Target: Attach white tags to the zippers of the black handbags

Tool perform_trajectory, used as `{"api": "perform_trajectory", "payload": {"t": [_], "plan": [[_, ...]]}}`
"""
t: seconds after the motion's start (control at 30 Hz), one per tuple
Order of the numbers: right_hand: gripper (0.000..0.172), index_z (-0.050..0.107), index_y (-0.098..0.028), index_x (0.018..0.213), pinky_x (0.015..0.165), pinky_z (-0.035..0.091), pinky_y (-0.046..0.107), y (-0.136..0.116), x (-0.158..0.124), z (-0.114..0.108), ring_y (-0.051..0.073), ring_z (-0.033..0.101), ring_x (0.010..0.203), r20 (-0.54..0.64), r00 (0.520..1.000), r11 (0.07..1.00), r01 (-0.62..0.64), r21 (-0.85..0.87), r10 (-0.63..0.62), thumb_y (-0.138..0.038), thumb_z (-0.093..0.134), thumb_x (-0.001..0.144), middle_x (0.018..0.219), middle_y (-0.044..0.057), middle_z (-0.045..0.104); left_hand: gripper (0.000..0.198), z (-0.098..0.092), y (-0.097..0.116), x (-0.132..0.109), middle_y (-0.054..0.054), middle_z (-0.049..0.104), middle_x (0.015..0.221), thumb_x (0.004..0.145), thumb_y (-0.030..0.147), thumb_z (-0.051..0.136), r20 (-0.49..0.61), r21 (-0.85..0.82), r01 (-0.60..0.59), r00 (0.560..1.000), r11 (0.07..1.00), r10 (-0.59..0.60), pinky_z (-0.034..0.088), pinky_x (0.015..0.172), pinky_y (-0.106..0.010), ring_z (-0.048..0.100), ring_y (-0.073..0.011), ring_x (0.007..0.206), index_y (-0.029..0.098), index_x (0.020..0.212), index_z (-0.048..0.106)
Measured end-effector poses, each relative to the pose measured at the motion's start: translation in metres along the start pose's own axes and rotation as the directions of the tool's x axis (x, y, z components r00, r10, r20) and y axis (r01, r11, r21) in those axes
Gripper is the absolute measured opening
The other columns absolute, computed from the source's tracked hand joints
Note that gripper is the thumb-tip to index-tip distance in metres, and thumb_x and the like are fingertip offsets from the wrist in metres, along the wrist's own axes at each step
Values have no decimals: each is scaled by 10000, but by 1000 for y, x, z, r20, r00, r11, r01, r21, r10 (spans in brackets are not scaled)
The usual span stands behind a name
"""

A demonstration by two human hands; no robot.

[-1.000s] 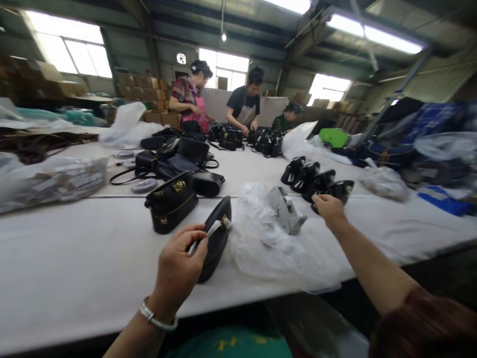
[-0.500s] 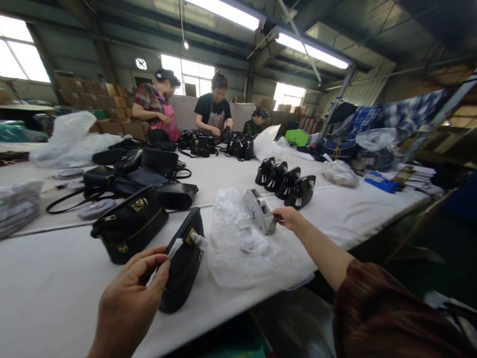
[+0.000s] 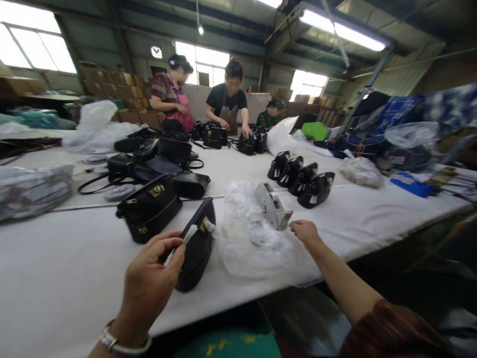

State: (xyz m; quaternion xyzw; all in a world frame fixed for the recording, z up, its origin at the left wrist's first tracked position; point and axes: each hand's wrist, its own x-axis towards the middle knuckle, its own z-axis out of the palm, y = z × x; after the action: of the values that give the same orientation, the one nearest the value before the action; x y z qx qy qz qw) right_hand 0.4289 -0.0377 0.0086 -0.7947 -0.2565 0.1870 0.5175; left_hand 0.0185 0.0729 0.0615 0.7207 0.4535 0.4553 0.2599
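My left hand (image 3: 151, 281) pinches a white strip of wrapping (image 3: 190, 232) at the top edge of a black handbag (image 3: 197, 256). This bag stands upright near the table's front edge, with a gold clasp and a white-wrapped bit on its side. My right hand (image 3: 305, 232) is closed just right of a grey tape dispenser (image 3: 275, 208), slightly apart from it. Whatever its fingertips may hold is too small to make out. The dispenser rests on crumpled clear plastic bags (image 3: 242, 243). A second black bag with gold trim (image 3: 151, 211) stands behind my left hand.
Several small black bags (image 3: 316, 191) stand in a row beyond my right hand. A pile of black bags and straps (image 3: 160, 156) lies left of centre. Across the white table (image 3: 74, 278), co-workers (image 3: 227, 102) handle more bags. A blue packet (image 3: 412, 185) lies at right.
My right hand has drawn back from the dispenser's end, leaving a small gap. My left hand keeps its pinch at the bag. The view has shifted, and a co-worker's hand has reached to another bag.
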Motion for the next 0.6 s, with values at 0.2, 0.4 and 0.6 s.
{"api": "perform_trajectory", "payload": {"t": [0.2,0.4,0.6], "plan": [[248,780,-189,781,554,468,278,-36,-40,24,185,596,594,256,919,948,317,-33,-299,-420,750,695,660,47,699,87,3,9,-2,-82,712,1037,826,239,651,-12,-105,-21,1000,994,20,582,805,-313,691,-198,917,189,816,722],[159,748,-208,789,637,486,255,-123,-140,111,152,622,655,516,528,723,613,318,-674,-308,658,874,708,17,695,72,7,16,-5,-87,712,1007,805,163,649,-62,-137,-34,998,990,26,581,807,-327,693,-197,897,182,781,714],[130,746,-196,786,649,486,254,-141,-159,162,161,645,690,494,560,742,568,356,-665,-258,660,861,742,19,725,63,10,15,-8,-82,710,1000,785,133,662,-119,-123,-57,992,991,42,572,840,-335,685,-195,913,180,786,703]]}}
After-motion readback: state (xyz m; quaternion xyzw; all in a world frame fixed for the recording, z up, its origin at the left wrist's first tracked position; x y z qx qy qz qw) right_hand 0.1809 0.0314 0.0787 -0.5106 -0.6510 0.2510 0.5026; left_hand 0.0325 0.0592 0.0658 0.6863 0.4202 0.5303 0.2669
